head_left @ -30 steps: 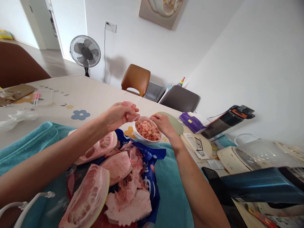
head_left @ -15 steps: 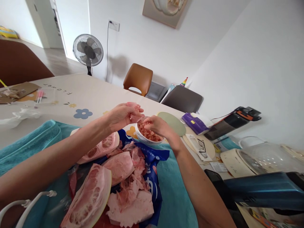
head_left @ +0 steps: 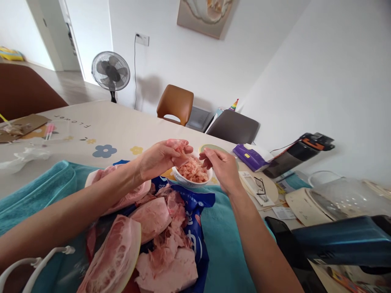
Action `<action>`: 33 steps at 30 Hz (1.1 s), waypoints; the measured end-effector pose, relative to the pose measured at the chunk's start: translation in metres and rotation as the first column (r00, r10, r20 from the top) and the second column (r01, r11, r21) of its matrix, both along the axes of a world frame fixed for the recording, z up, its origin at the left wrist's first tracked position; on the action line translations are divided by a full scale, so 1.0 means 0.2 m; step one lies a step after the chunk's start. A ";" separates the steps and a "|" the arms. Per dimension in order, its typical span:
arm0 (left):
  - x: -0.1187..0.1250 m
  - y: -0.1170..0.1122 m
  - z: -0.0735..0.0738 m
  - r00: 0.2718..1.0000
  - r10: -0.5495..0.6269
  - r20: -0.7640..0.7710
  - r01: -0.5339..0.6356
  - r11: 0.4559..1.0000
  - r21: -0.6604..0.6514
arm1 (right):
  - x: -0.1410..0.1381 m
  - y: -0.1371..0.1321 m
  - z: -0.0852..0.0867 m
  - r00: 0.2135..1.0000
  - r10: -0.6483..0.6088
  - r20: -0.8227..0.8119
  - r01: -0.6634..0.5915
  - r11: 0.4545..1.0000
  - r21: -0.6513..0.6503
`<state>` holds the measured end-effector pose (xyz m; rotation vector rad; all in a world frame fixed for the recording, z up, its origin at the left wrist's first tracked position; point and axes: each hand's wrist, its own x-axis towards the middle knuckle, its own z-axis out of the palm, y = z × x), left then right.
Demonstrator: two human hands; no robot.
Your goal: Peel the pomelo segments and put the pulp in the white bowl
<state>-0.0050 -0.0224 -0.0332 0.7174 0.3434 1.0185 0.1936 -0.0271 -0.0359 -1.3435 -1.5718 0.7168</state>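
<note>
My left hand [head_left: 159, 159] is closed around a pink pomelo segment [head_left: 177, 144], its fingers curled at the left rim of a white bowl. Loose pink pomelo pulp [head_left: 194, 170] fills the bowl [head_left: 187, 182]. My right hand [head_left: 222, 166] hovers over the bowl's right side, thumb and fingers pinched together; whether a small bit sits between them is hidden. Nearer me, thick pomelo rind pieces [head_left: 114, 254] and torn membranes [head_left: 172, 238] lie on a blue plastic bag [head_left: 198, 240]. A further rind piece [head_left: 143, 190] is partly covered by my left forearm.
A teal towel [head_left: 222, 236] lies under the bag. To the right are a purple pack [head_left: 252, 156], eyeglasses [head_left: 260, 186], a phone [head_left: 284, 236], a blue bottle [head_left: 342, 240] and a dark bottle [head_left: 287, 154]. Crumpled white plastic [head_left: 26, 156] lies at left.
My right hand has drawn back from the pulp, up and to the right. My left hand still holds the segment, now slightly lower and further right in view.
</note>
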 end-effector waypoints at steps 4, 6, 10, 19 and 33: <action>0.01 -0.02 0.02 0.999 -0.020 -0.044 0.021 0.999 0.039 | -0.07 -0.09 -0.03 0.939 0.103 -0.330 -0.129 0.990 -0.061; 0.01 -0.03 0.02 0.998 -0.054 -0.029 0.055 0.997 0.060 | -0.10 -0.11 -0.03 0.891 0.114 -0.439 -0.179 0.977 -0.111; 0.02 -0.05 0.02 0.999 -0.039 -0.033 0.042 0.994 0.102 | -0.13 -0.14 -0.02 0.818 0.128 -0.561 -0.276 0.943 -0.186; 0.03 -0.09 0.03 0.989 0.065 -0.130 -0.043 0.986 0.162 | -0.13 -0.19 0.02 0.889 0.234 -0.392 -0.271 0.962 -0.040; -0.01 -0.09 0.03 0.975 -0.069 -0.211 0.135 0.940 0.314 | -0.12 -0.30 0.13 0.938 0.225 -0.264 -0.214 0.974 0.070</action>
